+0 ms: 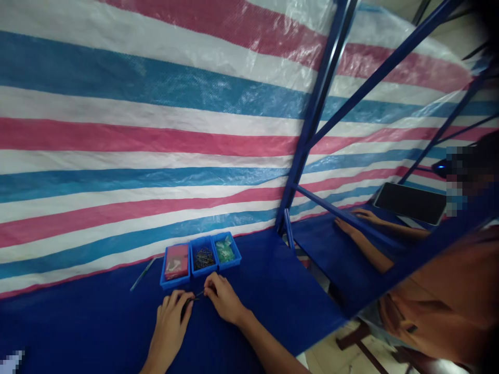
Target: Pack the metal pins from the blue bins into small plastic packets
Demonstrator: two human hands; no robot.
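Note:
On the blue table [268,280], my left hand [171,317] is closed, its fingertips around a small dark thin piece [196,298]. Just to its right, my right hand [223,297] pinches a thin metal-like piece [200,293]. The two pieces are close together, and whether they touch is too small to tell. Beyond my hands stand three joined blue bins: the left bin [175,284] holds a red-pink item, the middle bin [204,271] holds many dark thin pieces, and the right bin [230,263] holds green pieces in clear plastic.
A thin pen-like stick [144,274] lies left of the bins. Blue metal posts [312,119] rise at the right. Beyond them a person in orange [448,291] rests both hands on another blue table [327,249] near a dark screen [410,202]. A striped sheet [148,140] hangs behind.

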